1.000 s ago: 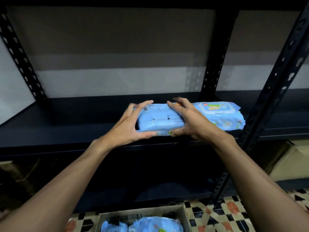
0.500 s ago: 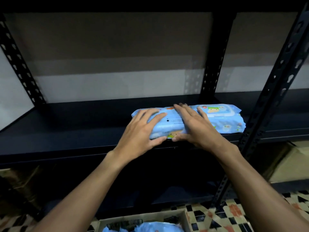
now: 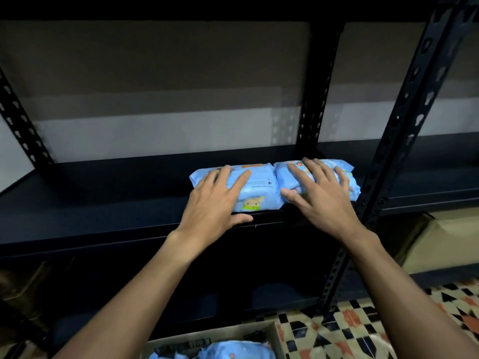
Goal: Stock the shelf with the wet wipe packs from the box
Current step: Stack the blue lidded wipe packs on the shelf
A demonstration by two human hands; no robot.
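Observation:
Two light blue wet wipe packs lie side by side near the front edge of the black shelf [image 3: 90,200]. My left hand [image 3: 215,200] rests flat on the left pack [image 3: 259,189], fingers spread and straight, thumb at the shelf's front lip. Spread straight fingers of my right hand [image 3: 321,195] lie over the right pack [image 3: 348,177], which sits against the black upright post. At the bottom edge, the cardboard box [image 3: 274,335] holds more blue packs [image 3: 238,351].
A perforated black upright [image 3: 399,141] stands right of the packs, another upright [image 3: 315,104] behind them. The shelf stretches to the left. A lower shelf lies in shadow. Patterned floor tiles [image 3: 350,330] show at lower right, a beige carton [image 3: 445,244] at far right.
The pack I gripped with both hands has been set down left of the first pack. My grip has let go and both hands now lie flat, one on each pack.

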